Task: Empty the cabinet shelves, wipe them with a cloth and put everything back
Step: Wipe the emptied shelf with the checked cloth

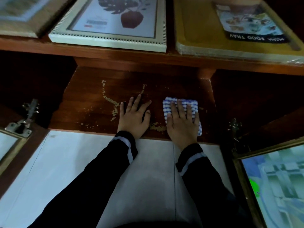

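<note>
Cloth (pixel 168 109), blue-and-white checked and folded into a thick pad, lies on a dark wooden cabinet shelf (pixel 92 102) just right of the frame's centre. Its longer side appears to run front to back, in line with the fingers on top of it. Its far edge points toward the top of the frame, and its near corner shows beside the wrist. The right hand (pixel 181 123) lies palm down on the cloth, fingers straight and slightly spread, pressing it flat to the shelf rather than clutching it. The left hand (pixel 133 118) rests just beside it, to the left, palm down on bare wood with fingers splayed, holding nothing. Both arms wear dark sleeves with a pale band at the cuff. The shelf's finish is chipped in pale flecks left of the hands. On the surface above, across the top of the frame, lie a framed plant print (pixel 108 22) and a yellow food tray (pixel 200 30). A metal door hinge (pixel 24 120) shows at mid left.
</note>
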Tool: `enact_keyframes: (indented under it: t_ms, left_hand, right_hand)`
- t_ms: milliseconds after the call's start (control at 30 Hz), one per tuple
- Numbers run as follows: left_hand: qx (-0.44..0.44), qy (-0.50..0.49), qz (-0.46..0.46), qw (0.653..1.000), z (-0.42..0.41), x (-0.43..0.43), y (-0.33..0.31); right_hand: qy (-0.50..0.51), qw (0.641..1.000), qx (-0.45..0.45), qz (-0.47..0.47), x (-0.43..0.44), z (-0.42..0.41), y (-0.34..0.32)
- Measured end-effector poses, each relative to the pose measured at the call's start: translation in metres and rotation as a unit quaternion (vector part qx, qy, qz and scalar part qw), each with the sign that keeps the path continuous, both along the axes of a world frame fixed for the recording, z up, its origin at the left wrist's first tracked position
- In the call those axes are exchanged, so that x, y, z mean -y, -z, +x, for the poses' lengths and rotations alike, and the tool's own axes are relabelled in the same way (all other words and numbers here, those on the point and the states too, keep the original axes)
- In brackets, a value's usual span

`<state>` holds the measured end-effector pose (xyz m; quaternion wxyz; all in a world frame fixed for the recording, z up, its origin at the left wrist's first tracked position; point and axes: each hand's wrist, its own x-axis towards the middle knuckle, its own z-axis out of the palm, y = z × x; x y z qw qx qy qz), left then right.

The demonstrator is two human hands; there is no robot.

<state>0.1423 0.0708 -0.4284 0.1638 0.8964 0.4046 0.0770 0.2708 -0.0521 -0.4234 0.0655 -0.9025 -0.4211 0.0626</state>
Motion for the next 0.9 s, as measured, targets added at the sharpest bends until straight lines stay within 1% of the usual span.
enact_keyframes:
  t_ms: [133,233,433,533,667,733,900]
  left_hand:
    - [0.015,-0.009,0.009,1.0,-0.002,0.001,0.0]
    - [0.008,-0.031,0.011,0.999,-0.003,0.002,-0.002]
    - [-0.004,-0.034,0.013,0.999,-0.003,0.001,-0.001]
    - [-0.006,-0.037,0.01,0.999,-0.004,0.001,0.0]
    - [0.001,-0.032,0.005,0.999,-0.005,-0.003,-0.004]
    - [0.002,-0.022,0.003,1.0,-0.009,-0.01,-0.007]
    - [0.023,0.03,0.051,0.998,-0.036,-0.009,0.003]
  right_hand:
    - [-0.002,1.0,-0.012,-0.02,-0.027,0.018,-0.004]
    - [0.0,0.999,-0.023,-0.027,-0.04,0.023,-0.005]
    - [-0.031,0.999,0.002,0.02,-0.008,-0.005,0.001]
    - [-0.029,1.0,0.0,0.01,-0.007,-0.006,0.001]
    - [-0.022,1.0,-0.008,0.004,-0.028,0.005,-0.003]
    - [-0.029,0.999,-0.019,-0.003,-0.034,0.009,-0.004]
    - [-0.053,0.999,-0.002,0.008,-0.011,-0.007,-0.002]
